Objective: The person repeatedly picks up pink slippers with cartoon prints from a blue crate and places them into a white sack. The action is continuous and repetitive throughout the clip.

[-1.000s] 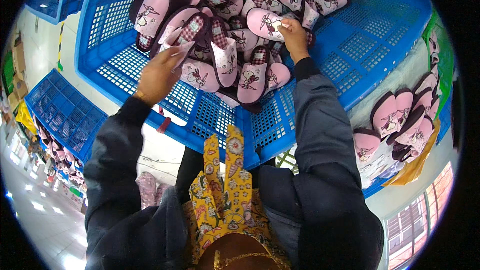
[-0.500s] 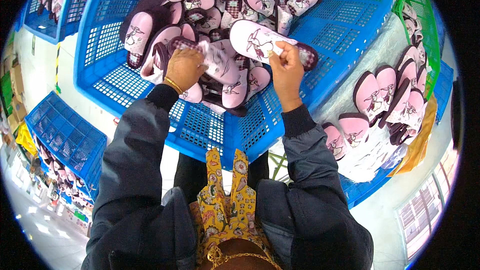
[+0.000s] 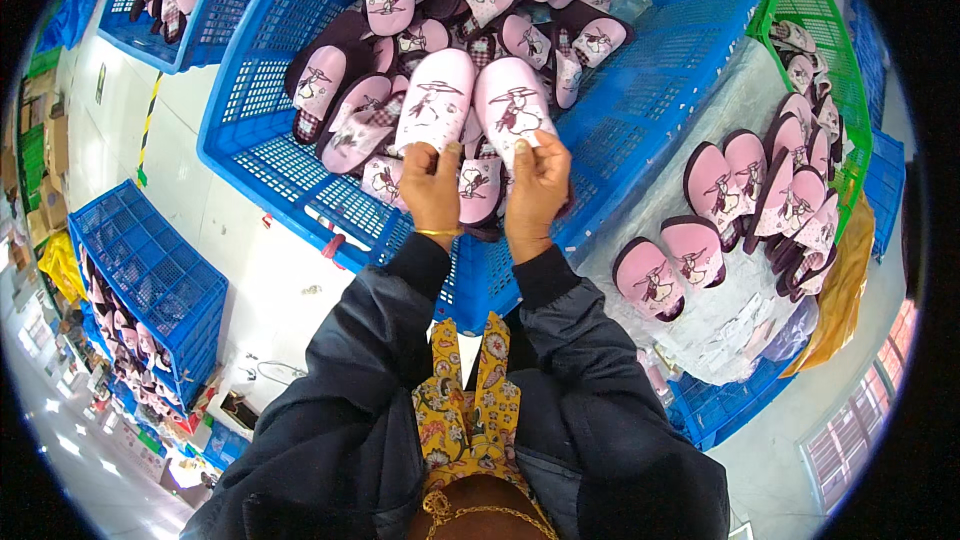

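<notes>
Head view: L hand (image 3: 432,190) & R hand (image 3: 537,180) fingers each pinch a pink slipper (image 3: 434,112) over blue crate (image 3: 660,90), pale floor.

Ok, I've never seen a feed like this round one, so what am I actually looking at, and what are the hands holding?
There is no machine here: this is a wide fisheye camera worn on a person's head, looking down, so straight edges bend near the rim. The dark sleeves rising from the bottom are that person's own arms. The left hand holds a pink slipper by its heel end, and the right hand holds its mate the same way, side by side, printed tops up. Below them is a big blue plastic crate heaped with more pink slippers. To the right, finished pairs lie in rows on a clear plastic sheet. A smaller blue crate stands lower left on the floor.
</notes>
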`<action>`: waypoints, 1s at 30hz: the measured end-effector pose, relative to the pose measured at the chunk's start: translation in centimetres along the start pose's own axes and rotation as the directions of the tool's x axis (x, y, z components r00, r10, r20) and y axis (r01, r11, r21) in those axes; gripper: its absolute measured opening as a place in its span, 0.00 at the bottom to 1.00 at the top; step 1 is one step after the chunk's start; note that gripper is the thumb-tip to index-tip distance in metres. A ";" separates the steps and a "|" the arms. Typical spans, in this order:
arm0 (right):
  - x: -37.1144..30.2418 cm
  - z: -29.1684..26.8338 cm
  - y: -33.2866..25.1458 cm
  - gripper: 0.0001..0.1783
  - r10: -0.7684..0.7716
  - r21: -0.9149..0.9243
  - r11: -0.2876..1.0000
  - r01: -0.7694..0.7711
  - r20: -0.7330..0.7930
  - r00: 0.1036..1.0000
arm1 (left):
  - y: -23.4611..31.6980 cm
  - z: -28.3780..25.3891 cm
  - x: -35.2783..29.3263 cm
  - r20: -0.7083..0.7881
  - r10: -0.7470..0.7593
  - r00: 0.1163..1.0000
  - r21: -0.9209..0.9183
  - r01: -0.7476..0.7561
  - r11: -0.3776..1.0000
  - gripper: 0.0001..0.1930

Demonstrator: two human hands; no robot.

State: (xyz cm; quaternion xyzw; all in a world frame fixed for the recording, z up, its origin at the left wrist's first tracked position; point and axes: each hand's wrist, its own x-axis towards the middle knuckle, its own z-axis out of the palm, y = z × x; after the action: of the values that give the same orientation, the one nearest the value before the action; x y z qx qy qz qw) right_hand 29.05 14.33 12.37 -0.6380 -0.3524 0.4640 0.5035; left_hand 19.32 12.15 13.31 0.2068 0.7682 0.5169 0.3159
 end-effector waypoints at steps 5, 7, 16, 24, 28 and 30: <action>-2.2 -0.1 1.0 0.11 0.138 0.121 0.983 -0.139 0.020 0.990 | 0.2 -1.4 -1.9 0.110 0.268 0.957 0.103 -0.279 0.955 0.06; -2.3 -0.4 1.3 0.09 0.141 0.088 0.987 -0.138 -0.028 0.990 | -1.4 -2.6 -1.4 0.128 0.240 0.962 0.108 -0.254 0.961 0.06; 5.8 -3.7 6.8 0.08 0.143 0.164 0.978 -0.126 -0.096 0.985 | -9.2 -10.3 7.3 0.218 0.316 0.923 0.587 -0.382 0.713 0.09; 7.8 -1.9 6.1 0.16 0.034 -0.470 0.822 0.322 0.604 0.796 | -11.0 -10.5 7.2 0.364 0.266 0.893 0.590 -0.441 0.676 0.20; 9.8 1.2 6.1 0.19 0.207 -0.458 0.748 0.481 0.849 0.486 | -9.2 -12.9 6.9 0.557 0.158 0.815 0.535 -0.498 0.682 0.18; 9.1 3.3 6.2 0.18 0.306 -0.464 0.756 0.461 0.874 0.378 | -8.6 -13.8 7.4 0.601 0.086 0.795 0.540 -0.482 0.690 0.16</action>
State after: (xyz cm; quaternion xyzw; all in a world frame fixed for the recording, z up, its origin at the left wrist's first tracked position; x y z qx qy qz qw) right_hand 28.75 22.21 3.99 -0.3796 -0.7385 0.5572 -0.0121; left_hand 4.41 4.49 7.01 0.5620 0.7382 0.1717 0.3312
